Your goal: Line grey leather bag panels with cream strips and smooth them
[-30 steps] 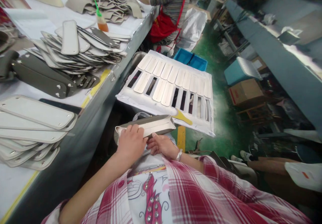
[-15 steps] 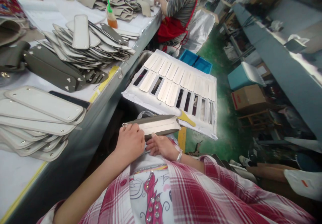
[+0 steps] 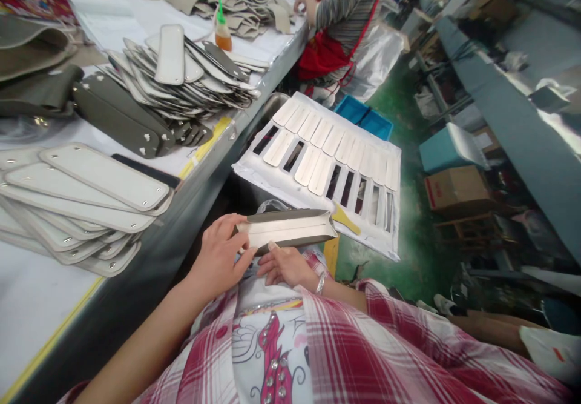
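Observation:
A long grey piece with a pale inner strip lies across in front of my body, its raised grey edges on both long sides. My left hand grips its left end, fingers over the end and thumb along the lower edge. My right hand is under the lower edge, its thumb against that edge and its fingers bent loosely below. Beyond it, a white board with slots carries rows of pale rounded strips, and a yellow flat tool lies at its near edge.
On the table at left lie fanned white strips, a heap of strips, dark grey pieces and a bottle with a green tip. A co-worker's striped sleeve is at the top. A blue crate stands behind the board.
My left hand has shifted left and opened out from a tighter grasp, uncovering more of the pale strip. The view has shifted slightly, so the table and board appear further right.

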Available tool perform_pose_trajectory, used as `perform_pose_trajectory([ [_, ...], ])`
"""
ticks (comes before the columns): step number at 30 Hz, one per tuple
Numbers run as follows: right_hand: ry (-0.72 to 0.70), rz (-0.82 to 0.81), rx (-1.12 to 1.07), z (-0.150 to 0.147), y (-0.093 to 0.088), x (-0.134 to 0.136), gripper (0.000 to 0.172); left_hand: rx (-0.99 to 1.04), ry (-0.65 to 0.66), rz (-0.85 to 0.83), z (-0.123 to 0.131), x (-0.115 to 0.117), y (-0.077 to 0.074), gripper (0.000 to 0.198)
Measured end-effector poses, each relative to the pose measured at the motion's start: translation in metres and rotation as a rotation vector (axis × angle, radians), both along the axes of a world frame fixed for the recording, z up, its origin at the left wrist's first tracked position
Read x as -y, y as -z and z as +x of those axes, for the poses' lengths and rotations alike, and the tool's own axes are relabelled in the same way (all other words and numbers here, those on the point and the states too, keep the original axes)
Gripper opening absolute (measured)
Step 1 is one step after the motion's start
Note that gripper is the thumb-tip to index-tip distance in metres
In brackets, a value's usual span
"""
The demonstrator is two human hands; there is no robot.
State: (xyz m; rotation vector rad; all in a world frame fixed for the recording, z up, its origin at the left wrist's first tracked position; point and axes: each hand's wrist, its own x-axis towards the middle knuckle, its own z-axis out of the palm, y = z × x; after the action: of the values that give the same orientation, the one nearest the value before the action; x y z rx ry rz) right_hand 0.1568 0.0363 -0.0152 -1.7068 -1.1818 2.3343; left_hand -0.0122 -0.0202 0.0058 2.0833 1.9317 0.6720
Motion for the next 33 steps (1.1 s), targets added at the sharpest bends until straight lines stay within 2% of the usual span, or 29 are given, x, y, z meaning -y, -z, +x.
perform_pose_trajectory([
  [4,-0.005,0.005,0.003,-0.009,0.001,0.002,0.053,0.112,0.013,0.039,-0.011,0.011,0.011,0.011],
  [7,-0.016,-0.009,0.014,-0.013,0.001,0.003,0.053,0.127,0.002,0.050,-0.010,0.011,0.016,0.011],
  [15,-0.014,-0.028,0.000,-0.028,-0.005,0.005,0.051,0.057,-0.024,0.043,-0.004,0.002,0.020,0.011],
  [24,-0.122,0.032,-0.035,-0.048,-0.007,0.011,0.057,0.127,-0.040,0.002,-0.008,0.004,0.016,0.014],
  [27,-0.143,0.039,-0.066,-0.046,-0.004,0.014,0.058,0.179,-0.045,0.018,-0.007,0.007,0.016,0.015],
  [29,-0.165,0.024,-0.094,-0.040,-0.003,0.013,0.058,0.182,-0.053,0.036,-0.002,0.010,0.018,0.030],
  [31,-0.194,-0.004,-0.131,-0.026,-0.006,0.007,0.058,0.116,-0.038,0.049,0.004,0.012,0.021,0.041],
  [33,-0.209,-0.065,-0.213,0.002,-0.015,-0.003,0.059,0.006,-0.020,0.068,0.010,0.010,0.023,0.044],
])
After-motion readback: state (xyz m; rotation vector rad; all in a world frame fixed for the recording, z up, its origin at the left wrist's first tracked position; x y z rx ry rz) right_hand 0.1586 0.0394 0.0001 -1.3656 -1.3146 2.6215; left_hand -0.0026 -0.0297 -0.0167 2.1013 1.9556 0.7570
